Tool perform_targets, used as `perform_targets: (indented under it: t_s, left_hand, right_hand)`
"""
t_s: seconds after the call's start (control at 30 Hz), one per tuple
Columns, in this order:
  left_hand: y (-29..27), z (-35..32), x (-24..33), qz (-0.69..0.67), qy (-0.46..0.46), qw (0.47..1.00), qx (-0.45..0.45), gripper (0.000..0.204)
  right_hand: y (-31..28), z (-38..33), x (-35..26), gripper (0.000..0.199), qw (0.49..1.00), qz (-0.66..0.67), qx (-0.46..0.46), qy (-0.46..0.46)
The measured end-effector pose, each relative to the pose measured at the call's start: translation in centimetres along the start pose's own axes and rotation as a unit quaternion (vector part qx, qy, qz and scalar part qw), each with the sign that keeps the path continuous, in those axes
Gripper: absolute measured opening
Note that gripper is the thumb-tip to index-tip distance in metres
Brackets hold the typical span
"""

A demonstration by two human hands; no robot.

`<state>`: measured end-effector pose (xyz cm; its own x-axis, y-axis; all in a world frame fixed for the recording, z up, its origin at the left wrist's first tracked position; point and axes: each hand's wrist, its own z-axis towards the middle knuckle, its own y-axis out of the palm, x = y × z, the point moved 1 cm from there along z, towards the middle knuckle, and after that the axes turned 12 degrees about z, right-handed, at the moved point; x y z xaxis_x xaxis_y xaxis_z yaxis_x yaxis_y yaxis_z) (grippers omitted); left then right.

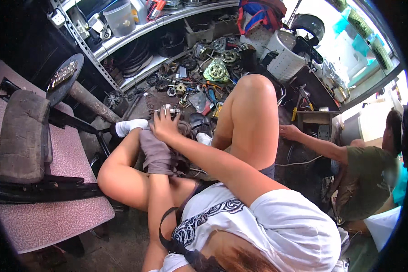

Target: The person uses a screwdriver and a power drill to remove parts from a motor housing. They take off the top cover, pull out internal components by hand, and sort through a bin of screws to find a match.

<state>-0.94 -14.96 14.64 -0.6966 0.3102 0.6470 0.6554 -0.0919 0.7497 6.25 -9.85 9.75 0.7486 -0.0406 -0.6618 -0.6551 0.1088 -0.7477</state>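
A grey-brown cloth (157,152) lies bunched between my knees, wrapped over the end of my left forearm. It hides my left hand, so those fingers do not show. My right hand (165,125) grips the upper part of the cloth, its fingers bent over the top. By my right fingertips is a small silvery metal part (171,109); I cannot make out whether the hand touches it.
Loose machine parts and tools (199,86) cover the floor ahead. A pink padded seat (72,213) stands at my left. Shelves (122,41) and a perforated white drum (283,54) stand at the back. Another person (369,181) crouches at right, one arm reaching toward my knee.
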Motion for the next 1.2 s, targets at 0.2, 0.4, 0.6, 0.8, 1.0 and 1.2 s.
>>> perform_targets:
  t_s: [0.2, 0.4, 0.6, 0.8, 1.0, 1.2]
  left_hand:
    - [-1.7, -1.3, 1.7, 0.031, 0.019, 0.999, 0.026, 0.039]
    - [-1.5, -0.3, 1.6, 0.043, 0.026, 0.998, 0.026, 0.039]
    - [-1.4, -1.2, 1.1, 0.064, 0.02, 0.998, 0.019, 0.04]
    - [-1.7, -1.7, 2.0, 0.087, 0.029, 0.996, 0.023, 0.04]
    - [-1.5, -1.0, 2.3, 0.099, 0.036, 0.994, 0.018, 0.041]
    - [-1.0, -0.1, 2.3, 0.101, 0.047, 0.994, 0.008, 0.042]
  right_hand:
    - [0.8, -3.7, -0.5, 0.061, 0.952, 0.006, -0.285, -0.108]
    - [-2.7, -5.0, -2.7, 0.071, 0.91, 0.241, -0.338, -0.012]
    - [-0.7, -4.2, -1.6, 0.072, 0.944, 0.162, -0.288, -0.016]
    - [-3.2, -7.2, -2.6, 0.078, 0.923, 0.22, -0.316, -0.025]
    - [-4.4, -8.4, -3.3, 0.06, 0.953, 0.172, -0.243, -0.061]
    - [-4.2, -5.8, -3.3, 0.05, 0.86, 0.486, -0.127, -0.092]
